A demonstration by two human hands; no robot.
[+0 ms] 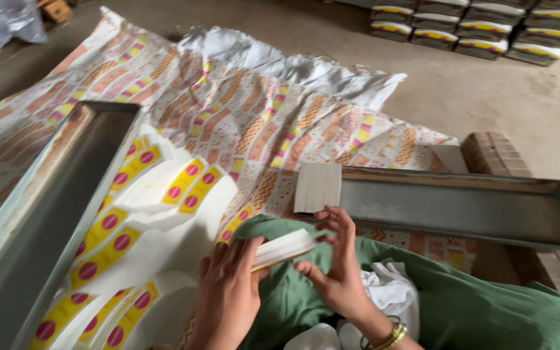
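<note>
I see left hand (228,295) and right hand (332,259), fingers pinching thin white paper stack (283,249); one cream block (317,188) in grey metal tray (474,210), rest unfilled.

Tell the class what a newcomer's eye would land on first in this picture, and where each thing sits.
At bottom centre, the left hand and right hand hold a pale stack of thin strips over green cloth. Bright yellow labels with red dots spill at lower left beside a grey metal tray; a second tray lies at right.
</note>
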